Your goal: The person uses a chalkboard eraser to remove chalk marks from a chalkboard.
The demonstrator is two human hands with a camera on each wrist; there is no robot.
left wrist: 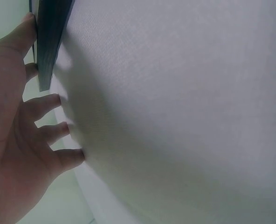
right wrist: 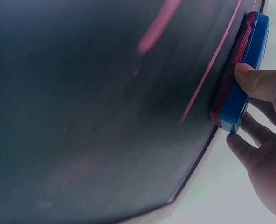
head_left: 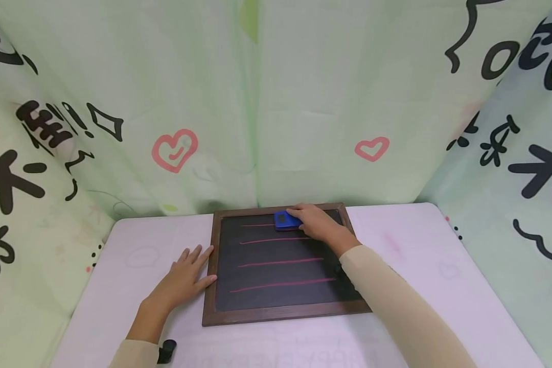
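Note:
A blackboard in a brown wooden frame lies on the table, with several pink lines drawn across it. Near its top edge my right hand grips a blue board eraser. In the right wrist view the thumb presses along the side of the eraser, whose dark red felt face meets the board beside a pink line. My left hand rests at the left side of the frame, fingers straight and spread. The left wrist view shows its thumb and a finger at the frame's edge, other fingertips touching the table.
The white table extends on both sides of the board. Pale green curtains with black lettering and pink hearts hang behind and at the sides. A black strap piece shows at the left wrist.

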